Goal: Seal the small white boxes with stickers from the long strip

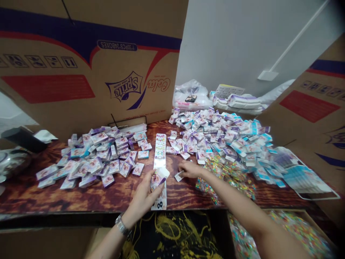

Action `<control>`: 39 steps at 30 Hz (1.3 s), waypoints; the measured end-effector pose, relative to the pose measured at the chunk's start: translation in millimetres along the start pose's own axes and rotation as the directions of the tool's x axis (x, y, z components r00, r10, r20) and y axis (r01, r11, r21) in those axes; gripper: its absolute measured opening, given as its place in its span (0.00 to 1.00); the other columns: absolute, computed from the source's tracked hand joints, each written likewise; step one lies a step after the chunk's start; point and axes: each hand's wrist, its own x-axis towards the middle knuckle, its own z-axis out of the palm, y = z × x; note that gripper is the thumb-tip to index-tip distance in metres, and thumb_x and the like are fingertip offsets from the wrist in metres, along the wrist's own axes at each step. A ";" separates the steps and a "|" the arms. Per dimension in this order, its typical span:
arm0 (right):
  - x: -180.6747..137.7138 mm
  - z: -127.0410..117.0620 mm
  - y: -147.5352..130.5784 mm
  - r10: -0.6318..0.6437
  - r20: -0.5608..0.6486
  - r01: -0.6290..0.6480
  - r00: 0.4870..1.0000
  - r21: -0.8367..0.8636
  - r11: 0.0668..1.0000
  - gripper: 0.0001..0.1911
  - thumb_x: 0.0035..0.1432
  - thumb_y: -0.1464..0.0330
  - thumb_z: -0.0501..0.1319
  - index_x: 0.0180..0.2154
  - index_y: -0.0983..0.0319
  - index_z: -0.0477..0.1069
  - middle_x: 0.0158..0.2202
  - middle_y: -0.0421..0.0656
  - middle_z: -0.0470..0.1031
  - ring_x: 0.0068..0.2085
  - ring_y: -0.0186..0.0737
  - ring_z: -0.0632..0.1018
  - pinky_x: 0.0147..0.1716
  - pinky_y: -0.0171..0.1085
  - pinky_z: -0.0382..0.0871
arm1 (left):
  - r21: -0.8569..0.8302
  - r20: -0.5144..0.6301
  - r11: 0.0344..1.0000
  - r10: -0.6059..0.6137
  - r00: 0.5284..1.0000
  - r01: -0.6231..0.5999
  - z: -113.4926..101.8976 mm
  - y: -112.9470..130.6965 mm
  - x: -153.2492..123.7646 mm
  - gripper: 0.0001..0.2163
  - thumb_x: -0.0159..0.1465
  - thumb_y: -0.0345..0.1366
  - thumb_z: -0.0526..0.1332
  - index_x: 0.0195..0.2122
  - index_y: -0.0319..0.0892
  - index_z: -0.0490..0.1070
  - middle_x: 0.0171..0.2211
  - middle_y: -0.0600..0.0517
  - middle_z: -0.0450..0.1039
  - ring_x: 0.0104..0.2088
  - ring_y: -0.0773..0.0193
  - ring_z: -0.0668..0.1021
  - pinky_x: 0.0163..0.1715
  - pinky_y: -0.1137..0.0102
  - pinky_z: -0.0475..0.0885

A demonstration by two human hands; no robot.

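My left hand (147,190), with a watch on its wrist, grips a small white and purple box (156,178) whose end flap stands up. Beneath that box lies a long strip of colourful stickers (161,149), partly covered by the hand. To the right of the strip, my right hand (188,169) reaches down with bent fingers pressed together at a small white flat piece (178,176) on the table. Fingers hide part of this piece, and its kind is not clear. Small packets with colourful bits (229,174) lie heaped beside and under my right forearm.
Piles of small boxes lie on the left (94,154) and back right (215,133) of the patterned table (107,199). Large cartons (88,72) rise behind and at the right (320,104). Flat blue and purple cartons (304,180) fan out right. More packets (299,230) fill a box below.
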 end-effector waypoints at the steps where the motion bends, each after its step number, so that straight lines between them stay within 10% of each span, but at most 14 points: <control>1: -2.3 -0.8 -0.7 -0.007 -0.004 0.007 1.000 0.013 1.000 0.04 0.48 0.72 0.63 0.27 0.65 0.68 0.28 0.40 0.69 0.30 0.34 0.68 0.28 0.31 0.58 | 0.041 0.000 0.999 0.010 1.000 -0.009 -0.9 0.0 -0.6 0.21 0.61 0.41 0.57 0.54 0.42 0.57 0.43 0.47 0.72 0.40 0.57 0.75 0.41 0.64 0.69; 10: -40.3 -28.8 -53.8 -0.018 -0.229 0.048 0.973 0.126 0.991 0.11 0.61 0.66 0.54 0.45 0.63 0.65 0.35 0.42 0.73 0.32 0.35 0.73 0.29 0.32 0.66 | 0.303 -0.057 0.938 0.191 0.980 -0.165 -9.8 -10.3 -4.5 0.21 0.61 0.39 0.57 0.55 0.43 0.59 0.50 0.43 0.67 0.51 0.54 0.71 0.50 0.58 0.66; 15: -56.4 -37.6 -104.3 -0.313 -0.505 0.244 0.804 -0.198 0.949 0.11 0.63 0.69 0.51 0.43 0.58 0.70 0.37 0.44 0.75 0.39 0.38 0.74 0.38 0.37 0.67 | 0.346 -0.012 0.910 0.248 0.969 -0.228 -2.9 -14.3 -8.8 0.21 0.62 0.37 0.56 0.56 0.42 0.58 0.52 0.43 0.67 0.52 0.54 0.71 0.51 0.59 0.66; 21: -57.2 -31.1 -114.8 -0.622 -0.233 0.371 0.748 -0.630 0.682 0.13 0.63 0.73 0.50 0.43 0.56 0.70 0.35 0.43 0.75 0.33 0.36 0.73 0.31 0.36 0.64 | 0.336 0.050 0.905 0.259 0.964 -0.261 -2.6 -4.9 -15.8 0.22 0.63 0.38 0.55 0.58 0.42 0.56 0.52 0.42 0.67 0.52 0.55 0.70 0.51 0.59 0.66; 26: -56.8 -35.9 -110.8 -0.815 -0.076 0.423 0.574 -0.825 0.375 0.09 0.60 0.74 0.54 0.41 0.60 0.70 0.36 0.41 0.74 0.33 0.34 0.72 0.30 0.35 0.65 | 0.337 0.128 0.908 0.219 0.967 -0.250 -8.3 2.5 -18.6 0.22 0.62 0.38 0.56 0.57 0.40 0.58 0.49 0.43 0.68 0.49 0.56 0.72 0.49 0.61 0.67; 31: -54.6 -35.0 -105.7 -0.891 -0.028 0.485 0.453 -0.831 0.272 0.07 0.59 0.71 0.57 0.39 0.61 0.71 0.37 0.42 0.73 0.35 0.35 0.73 0.31 0.35 0.69 | 0.377 0.135 0.892 0.214 0.968 -0.250 -5.5 6.0 -18.2 0.22 0.60 0.36 0.59 0.56 0.40 0.58 0.49 0.43 0.68 0.48 0.55 0.72 0.47 0.60 0.68; 34: -53.1 -30.7 -104.3 -0.870 -0.049 0.534 0.491 -0.772 0.345 0.08 0.59 0.72 0.56 0.40 0.60 0.71 0.36 0.42 0.73 0.36 0.37 0.73 0.32 0.36 0.70 | 0.426 0.132 0.869 0.214 0.968 -0.250 -2.7 7.5 -19.5 0.21 0.60 0.34 0.58 0.55 0.41 0.58 0.48 0.43 0.68 0.47 0.55 0.72 0.45 0.60 0.70; 39: -53.5 -22.2 -119.1 -0.620 -0.305 0.496 0.723 -0.396 0.773 0.12 0.60 0.75 0.52 0.44 0.62 0.68 0.40 0.47 0.72 0.42 0.39 0.73 0.40 0.38 0.71 | 0.519 0.065 0.810 0.280 0.958 -0.272 3.2 4.5 -20.9 0.21 0.61 0.32 0.55 0.56 0.38 0.56 0.47 0.42 0.68 0.46 0.55 0.73 0.43 0.61 0.71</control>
